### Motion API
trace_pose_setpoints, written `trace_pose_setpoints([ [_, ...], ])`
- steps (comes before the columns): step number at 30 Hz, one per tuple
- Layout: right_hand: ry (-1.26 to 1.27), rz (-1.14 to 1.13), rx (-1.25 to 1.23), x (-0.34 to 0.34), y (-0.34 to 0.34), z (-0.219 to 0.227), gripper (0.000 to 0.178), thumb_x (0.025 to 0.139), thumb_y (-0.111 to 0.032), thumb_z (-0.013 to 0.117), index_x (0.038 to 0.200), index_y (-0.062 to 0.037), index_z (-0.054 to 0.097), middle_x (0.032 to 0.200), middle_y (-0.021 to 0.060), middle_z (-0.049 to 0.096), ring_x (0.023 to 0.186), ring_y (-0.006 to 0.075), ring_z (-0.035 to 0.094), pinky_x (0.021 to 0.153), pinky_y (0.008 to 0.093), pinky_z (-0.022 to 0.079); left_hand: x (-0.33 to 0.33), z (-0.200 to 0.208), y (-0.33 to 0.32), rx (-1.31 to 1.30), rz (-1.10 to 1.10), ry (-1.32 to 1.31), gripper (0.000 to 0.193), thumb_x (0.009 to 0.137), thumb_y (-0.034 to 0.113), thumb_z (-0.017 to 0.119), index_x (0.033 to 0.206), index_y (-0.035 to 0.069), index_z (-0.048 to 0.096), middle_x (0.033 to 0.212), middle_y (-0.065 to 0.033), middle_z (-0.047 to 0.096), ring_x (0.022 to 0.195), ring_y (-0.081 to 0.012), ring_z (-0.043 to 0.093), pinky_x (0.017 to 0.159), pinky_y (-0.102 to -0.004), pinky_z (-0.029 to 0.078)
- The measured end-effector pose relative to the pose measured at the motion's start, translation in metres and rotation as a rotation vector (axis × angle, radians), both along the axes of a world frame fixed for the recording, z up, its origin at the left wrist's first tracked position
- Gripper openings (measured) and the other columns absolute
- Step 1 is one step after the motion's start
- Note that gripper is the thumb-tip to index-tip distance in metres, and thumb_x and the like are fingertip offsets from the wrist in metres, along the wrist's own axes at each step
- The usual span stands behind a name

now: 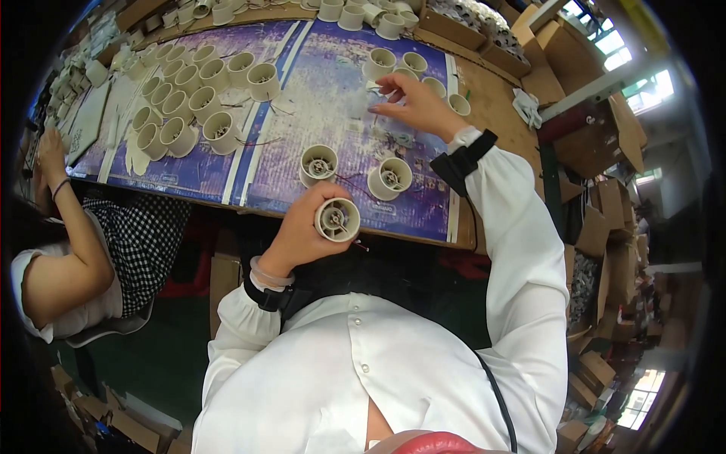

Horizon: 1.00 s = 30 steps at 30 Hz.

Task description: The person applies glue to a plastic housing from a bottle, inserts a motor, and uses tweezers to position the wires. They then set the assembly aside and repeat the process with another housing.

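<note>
My left hand (pixel 302 227) is wrapped round a white cylindrical cup (pixel 321 221) at the table's front edge, its mouth tilted up toward me. Metal parts (pixel 335 217) show inside it. Just beyond stand two similar cups: one (pixel 316 172) behind my left hand, another (pixel 385 184) to its right, with thin dark red wires beside them. Over the table, my right hand (pixel 416 107) reaches forward with thumb and fingers apart, and I see nothing held between them. Small clear pieces (pixel 382 135) lie below it, too blurred to name. Several white cups (pixel 380 63) stand just past its fingers.
Many white cups (pixel 175 104) stand in rows on the left of the purple-printed table cover (pixel 283 163). More cups (pixel 351 17) line the back edge near boxes of parts (pixel 451 29). At the left another person's arm (pixel 79 234) rests by the table. Cardboard boxes (pixel 605 212) pile up at right.
</note>
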State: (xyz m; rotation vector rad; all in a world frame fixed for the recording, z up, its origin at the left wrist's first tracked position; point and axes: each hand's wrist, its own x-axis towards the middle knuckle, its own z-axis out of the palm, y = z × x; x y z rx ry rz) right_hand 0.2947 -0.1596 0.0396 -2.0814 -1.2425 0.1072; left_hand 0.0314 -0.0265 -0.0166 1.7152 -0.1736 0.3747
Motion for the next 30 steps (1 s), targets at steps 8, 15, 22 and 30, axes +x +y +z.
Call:
trace_pose_setpoints([
  [8,0.088,0.077,-0.318,0.017,0.029,-0.003,0.046,0.082,-0.028,0.076,0.116,-0.0028,0.058,0.097,0.0044,0.064,0.08,0.0132,0.059,0.075,0.0272,0.048,0.001,-0.003,0.007,-0.028,-0.073,0.031,0.052,0.061,0.004,0.081,0.106,0.007,0.056,0.104,-0.0053,0.058,0.097,-0.0199,0.058,0.086,-0.0304,0.047],
  [15,0.439,0.103,0.087,-0.003,-0.002,0.035,0.036,0.09,-0.02,0.066,0.119,-0.001,0.056,0.106,0.0065,0.065,0.094,0.0152,0.064,0.084,0.027,0.051,-0.001,-0.001,0.005,0.025,-0.029,0.007,0.051,0.063,0.001,0.08,0.107,0.007,0.055,0.104,-0.005,0.058,0.097,-0.0173,0.058,0.086,-0.029,0.046],
  [22,0.793,0.068,0.397,-0.107,-0.054,0.053,0.037,0.097,-0.017,0.051,0.131,-0.0026,0.048,0.118,0.0114,0.06,0.105,0.0196,0.062,0.085,0.0311,0.053,-0.005,0.013,-0.007,0.045,0.016,0.009,0.051,0.063,0.003,0.081,0.108,0.006,0.056,0.102,-0.0052,0.059,0.095,-0.0178,0.059,0.084,-0.0286,0.047],
  [30,1.347,0.038,0.861,-0.187,-0.083,0.0,0.034,0.099,-0.02,0.049,0.129,-0.0044,0.048,0.118,0.0132,0.056,0.095,0.0145,0.056,0.063,0.0215,0.044,-0.012,0.036,-0.023,0.055,0.041,-0.19,0.054,0.066,0.003,0.081,0.112,0.006,0.054,0.103,-0.0047,0.06,0.093,-0.0147,0.059,0.083,-0.0272,0.048],
])
